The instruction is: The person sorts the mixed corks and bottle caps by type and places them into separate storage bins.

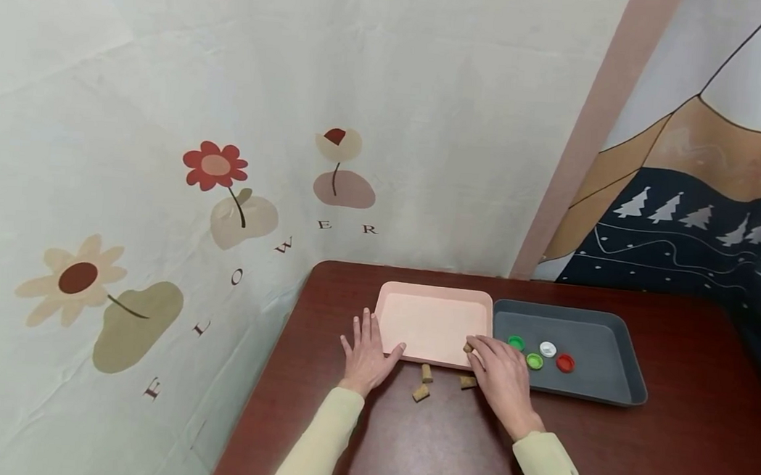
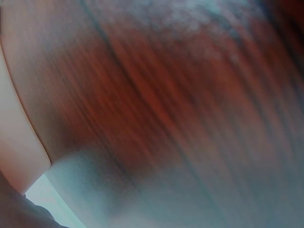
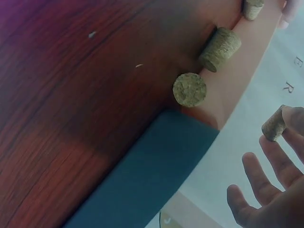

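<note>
My right hand (image 1: 504,382) pinches a cork (image 3: 274,125) between thumb and finger, over the front right corner of the pink tray (image 1: 434,321). In the right wrist view the other fingers spread away from the cork. My left hand (image 1: 368,354) lies with straight, spread fingers at the pink tray's front left corner, holding nothing. Three loose corks lie on the table before this tray: an upper left cork (image 1: 427,373), a lower left cork (image 1: 420,392) and a cork (image 1: 468,382) close by my right hand. The left wrist view is mostly blurred table.
Right of the pink tray, a dark grey tray (image 1: 584,330) holds a red cap (image 1: 565,363), a white cap (image 1: 547,349), a green cap (image 1: 516,343) and a light green cap (image 1: 534,361). Both trays stand on a reddish-brown table (image 1: 681,350) against a printed cloth wall (image 1: 440,125).
</note>
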`<state>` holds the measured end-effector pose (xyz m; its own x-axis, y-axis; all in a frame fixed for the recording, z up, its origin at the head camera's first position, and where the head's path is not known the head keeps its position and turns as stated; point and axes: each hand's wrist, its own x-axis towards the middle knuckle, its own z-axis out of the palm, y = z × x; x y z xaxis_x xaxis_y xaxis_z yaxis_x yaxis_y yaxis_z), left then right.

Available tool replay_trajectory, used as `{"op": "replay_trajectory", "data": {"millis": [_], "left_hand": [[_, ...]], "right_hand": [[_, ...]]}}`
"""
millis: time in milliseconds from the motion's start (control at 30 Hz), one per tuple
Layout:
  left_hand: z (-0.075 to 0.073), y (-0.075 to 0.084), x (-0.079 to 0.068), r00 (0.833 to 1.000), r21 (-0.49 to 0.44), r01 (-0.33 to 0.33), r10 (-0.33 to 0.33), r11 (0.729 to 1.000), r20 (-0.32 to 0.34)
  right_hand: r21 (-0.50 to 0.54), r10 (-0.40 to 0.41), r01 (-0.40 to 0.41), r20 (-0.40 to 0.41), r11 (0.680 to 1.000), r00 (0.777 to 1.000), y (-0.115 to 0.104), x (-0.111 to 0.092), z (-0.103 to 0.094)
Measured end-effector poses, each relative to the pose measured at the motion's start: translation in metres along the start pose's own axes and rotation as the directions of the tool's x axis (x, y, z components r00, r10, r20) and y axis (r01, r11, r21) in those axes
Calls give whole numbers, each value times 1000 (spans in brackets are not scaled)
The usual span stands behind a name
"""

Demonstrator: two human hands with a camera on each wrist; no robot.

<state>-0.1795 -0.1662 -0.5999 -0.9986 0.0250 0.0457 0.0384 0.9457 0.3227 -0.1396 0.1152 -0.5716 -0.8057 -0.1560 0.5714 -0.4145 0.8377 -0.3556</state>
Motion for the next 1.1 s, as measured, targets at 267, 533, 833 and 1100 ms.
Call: {"op": "replay_trajectory", "data": {"millis": [267,533,833,1100], "left_hand": [[3,-1,1,1000,8,5,-6,1000,9],[2,-1,0,1000,-1,-3,3,1000,-7],[3,-1,0,1000,-6,-8,8,1000,-10],[3,-2,0,1000,6,4,-4,1000,8]], "right_hand": [[2,13,-13,71,1000,997,2,7,15],[-38,39,-34,133,999,990,0,15,32],[-74,102,-89,195,993,975,-4,25,40],[-108,144,-123,219,987,965,-1,28,46]]}}
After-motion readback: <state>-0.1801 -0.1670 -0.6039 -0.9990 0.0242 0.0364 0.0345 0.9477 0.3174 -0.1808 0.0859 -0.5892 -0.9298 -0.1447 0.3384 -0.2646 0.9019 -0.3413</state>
